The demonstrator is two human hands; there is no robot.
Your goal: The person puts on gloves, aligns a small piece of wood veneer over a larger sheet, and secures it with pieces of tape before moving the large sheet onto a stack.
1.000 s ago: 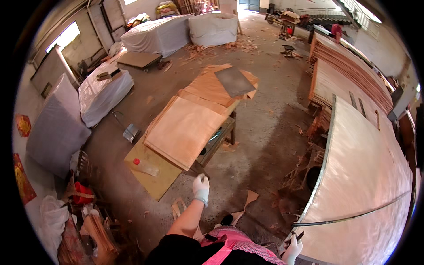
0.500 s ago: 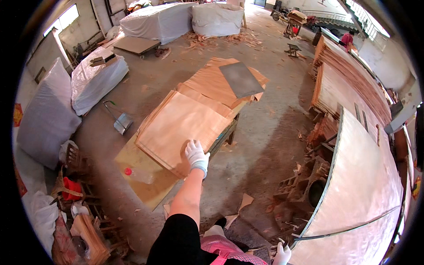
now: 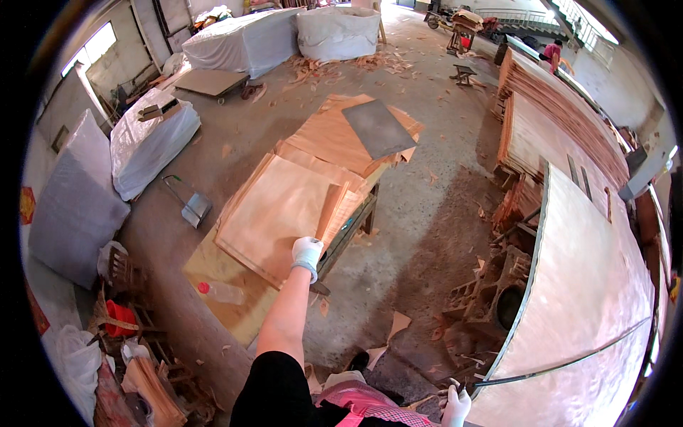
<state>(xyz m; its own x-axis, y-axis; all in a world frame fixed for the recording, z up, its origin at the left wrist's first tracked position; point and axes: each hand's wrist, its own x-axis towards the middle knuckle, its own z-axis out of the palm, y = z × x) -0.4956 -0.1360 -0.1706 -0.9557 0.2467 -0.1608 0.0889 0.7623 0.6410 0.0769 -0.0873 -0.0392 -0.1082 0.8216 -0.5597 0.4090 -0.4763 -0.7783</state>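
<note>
Gloved left hand [image 3: 307,252] now lifting thin veneer sheet's [image 3: 284,210] curling edge.

Thin tan veneer sheet [image 3: 284,210], near edge lifted, atop the stacked pile [image 3: 341,142].

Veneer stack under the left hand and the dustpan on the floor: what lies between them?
In the head view, only bare concrete floor separates the veneer stack from the dustpan. The left hand grips the stack's near edge.

Lying on the concrete floor [image 3: 441,206]: a metal dustpan [image 3: 193,208], scattered wood scraps [image 3: 334,65]. Standing at the far end: white-covered bundles [image 3: 245,41]. Leaning at left: wrapped grey panels [image 3: 75,203]. Sitting nearby: a red bucket [image 3: 121,318].
</note>
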